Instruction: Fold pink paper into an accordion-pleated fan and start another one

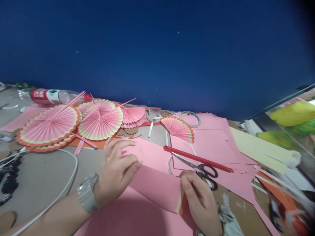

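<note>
A sheet of pink paper (155,188) with a yellow and orange border at its right end lies folded or bent between my hands. My right hand (198,200) pinches that bordered end between thumb and fingers. At the upper left corner, my left hand (120,170) has thumb and index finger close together on the paper, the other fingers bent above it. A larger pink sheet (128,216) spreads beneath. Just beyond my right hand lie black-handled scissors (199,167) and a red stick-like strip (197,159).
Pleated pink paper rosettes (50,121) and a small pleated fan (178,127) lie along the back. A plastic bottle (59,96) rests at the far left, a tape roll (190,118) behind the fan. A white cable (73,170) curves at left. A blue wall (157,59) stands behind.
</note>
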Tool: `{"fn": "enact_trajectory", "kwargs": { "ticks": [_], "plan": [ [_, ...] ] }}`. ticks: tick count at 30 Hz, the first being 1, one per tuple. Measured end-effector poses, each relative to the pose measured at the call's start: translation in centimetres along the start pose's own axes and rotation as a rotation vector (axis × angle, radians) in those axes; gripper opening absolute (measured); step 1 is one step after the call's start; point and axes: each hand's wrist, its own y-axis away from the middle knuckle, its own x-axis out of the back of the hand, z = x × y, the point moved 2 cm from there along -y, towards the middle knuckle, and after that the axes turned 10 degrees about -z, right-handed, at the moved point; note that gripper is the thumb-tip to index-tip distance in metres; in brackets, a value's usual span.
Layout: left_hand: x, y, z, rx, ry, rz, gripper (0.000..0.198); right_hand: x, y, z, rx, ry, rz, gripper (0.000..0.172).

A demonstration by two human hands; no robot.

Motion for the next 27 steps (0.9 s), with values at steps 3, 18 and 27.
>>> {"fn": "enact_trajectory", "kwargs": {
  "ticks": [3, 18, 27],
  "plan": [
    [0.0, -0.4, -1.1, 0.119, 0.062, 0.04, 0.017, -0.1, -0.2, 0.1, -0.03, -0.027, -0.033, 0.026],
    [-0.7, -0.6, -2.1, 0.366, 0.584, 0.029, 0.025, -0.4, 0.4, 0.5, -0.014, -0.074, -0.161, 0.023],
    [-1.5, -0.3, -0.7, 0.395, 0.62, -0.307, 0.02, 0.1, -0.6, 1.0, -0.276, -0.149, 0.001, 0.022]
  ]
}}
